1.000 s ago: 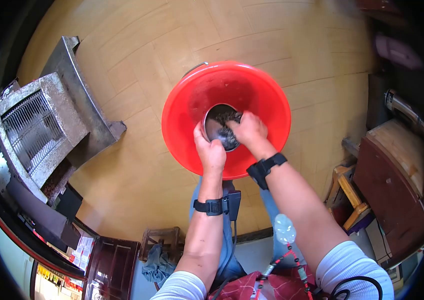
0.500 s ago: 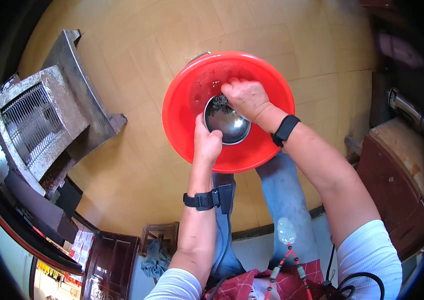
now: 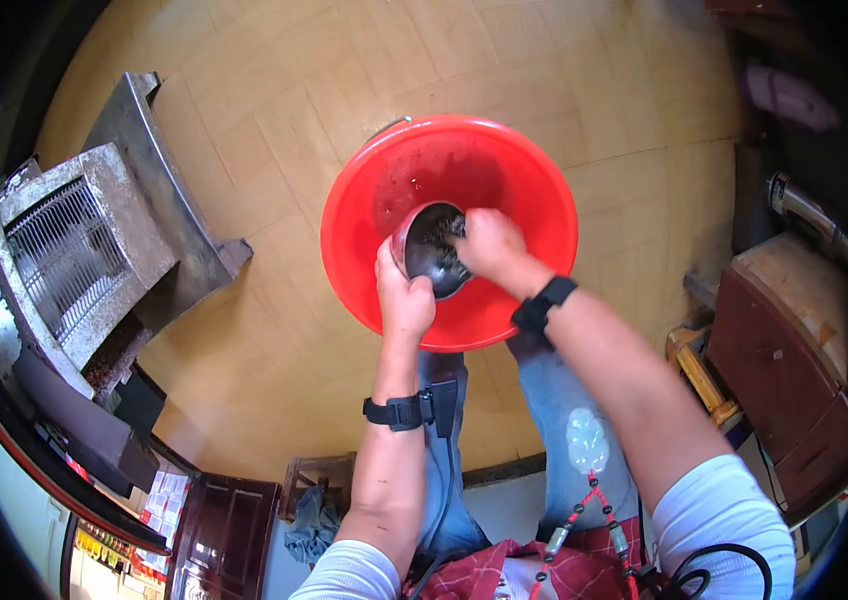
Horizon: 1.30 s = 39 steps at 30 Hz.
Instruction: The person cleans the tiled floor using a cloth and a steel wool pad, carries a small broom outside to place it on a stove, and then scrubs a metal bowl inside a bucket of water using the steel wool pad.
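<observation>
At centre frame, just above the middle: a red basin [image 3: 534,215] on the wooden floor [image 3: 274,110], with a metal bowl [image 3: 422,262] tilted inside it, mouth turned toward the right. Left hand [image 3: 402,298] closed around the bowl's near rim, thumb up along the edge, holding it at that tilt. Right hand [image 3: 485,245] reaching into the bowl's mouth from the right, fingers curled down onto dark wet stuff [image 3: 440,232] inside; whether pinching or only pressing, cannot tell, fingertips hidden. Black band [image 3: 542,303] on the right wrist, another black strap [image 3: 396,412] on the left forearm with a small black box beside it. White sleeves at the bottom edge, blue trousers below the basin. At the left of the frame: a grey, rusted metal stand [image 3: 84,250] with a wire grille, well apart from the basin. At the right edge: a dark wooden cabinet [image 3: 794,340], a small wooden stool [image 3: 699,375] just beside it. At lower left: a second low stool [image 3: 319,470] with a blue cloth [image 3: 312,525] draped over it.
</observation>
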### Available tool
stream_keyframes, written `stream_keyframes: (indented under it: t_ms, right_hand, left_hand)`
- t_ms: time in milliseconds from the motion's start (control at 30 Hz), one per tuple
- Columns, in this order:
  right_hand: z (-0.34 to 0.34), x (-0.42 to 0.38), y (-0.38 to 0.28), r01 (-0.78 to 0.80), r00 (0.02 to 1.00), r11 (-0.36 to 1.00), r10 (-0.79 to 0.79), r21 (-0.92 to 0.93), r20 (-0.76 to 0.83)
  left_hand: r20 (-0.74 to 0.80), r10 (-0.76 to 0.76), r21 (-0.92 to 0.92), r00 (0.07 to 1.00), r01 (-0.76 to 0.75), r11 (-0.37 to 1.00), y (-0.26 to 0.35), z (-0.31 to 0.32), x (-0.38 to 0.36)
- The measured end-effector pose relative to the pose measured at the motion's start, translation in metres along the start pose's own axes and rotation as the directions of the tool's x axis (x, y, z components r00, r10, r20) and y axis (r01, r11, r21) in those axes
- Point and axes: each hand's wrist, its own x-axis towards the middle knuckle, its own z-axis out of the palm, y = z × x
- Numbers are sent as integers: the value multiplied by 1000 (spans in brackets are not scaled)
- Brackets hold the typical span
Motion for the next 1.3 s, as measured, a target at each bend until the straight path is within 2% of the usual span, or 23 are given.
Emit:
stream_keyframes:
  t_ms: [100,133,200,233,300,367,433,500,567,633,700,733,767,833,867,933,967,1000,1067,1100,1167,1233,1300]
  right_hand:
    - [-21,25,1,421,885,826,-465,-376,-31]
    - [-30,29,-4,518,818,745,-576,-421,-12]
    - [-33,33,-8,549,798,737,-602,-394,-14]
    - [-33,36,-12,578,776,725,-631,-375,-24]
    - [-27,25,-16,395,905,895,-418,-207,-81]
    - [-17,15,-18,18,993,997,-9,79,-114]
    - [7,-6,-16,-178,955,938,238,298,-179]
    - [47,-20,-8,-270,914,747,397,607,-83]
    - [15,-37,-32,-541,838,499,386,677,386]
    - [26,-29,-20,-562,826,520,393,643,404]
    - [28,-13,2,-185,980,923,200,337,-10]
    - [0,-7,-5,-110,993,986,115,124,-27]
    - [-19,-1,-8,64,997,995,-67,-81,-36]
    - [-25,20,1,456,854,834,-508,-310,-111]
    - [-27,23,2,452,857,838,-503,-307,-110]
    - [-38,27,-11,611,723,699,-684,-373,-97]
    - [-35,25,-12,609,722,698,-684,-377,-102]
    - [-27,19,-12,470,827,841,-526,-266,-201]
    - [-23,5,-17,90,975,992,-70,86,-210]
    - [-1,4,-8,41,956,971,31,235,-291]
    - [11,-18,-21,-349,934,643,300,682,195]
    - [8,-46,-40,-581,813,358,309,731,494]
    - [8,-47,-42,-608,792,318,304,727,529]
  left_hand:
    - [126,-130,-88,983,142,986,17,-8,1]
    - [226,-257,-184,940,300,936,17,-10,4]
    - [374,-436,-256,819,543,800,47,-15,1]
    - [371,-435,-253,820,540,802,45,-16,1]
    - [289,-376,-337,881,461,821,35,-14,2]
    - [68,-159,-474,985,172,864,20,-6,1]
    - [-90,-69,-327,994,36,945,25,4,-1]
    - [-194,40,-154,980,-71,986,25,10,-8]
    - [-209,36,-204,977,-80,976,24,13,-11]
    - [-222,28,-250,975,-84,964,18,11,-12]
    - [-48,-6,-230,999,-5,973,6,3,-6]
    - [-44,4,-232,999,-14,973,10,1,0]
    - [31,-39,-205,999,45,978,14,-2,3]
    - [191,-153,-135,970,181,974,24,-6,1]
    - [250,-266,-164,931,311,936,28,-8,2]
    - [239,-292,-170,926,336,926,36,-9,0]
    - [235,-312,-176,921,356,918,39,-9,0]
    - [236,-306,-181,922,351,919,36,-9,-1]
    - [39,-47,-316,998,57,947,26,-2,-1]
    - [42,-47,-313,998,58,948,31,4,-3]
    - [-229,118,-202,966,-166,965,44,14,-9]
    - [-204,67,-239,977,-116,964,41,12,-10]
    - [-188,51,-262,981,-101,960,34,10,-11]
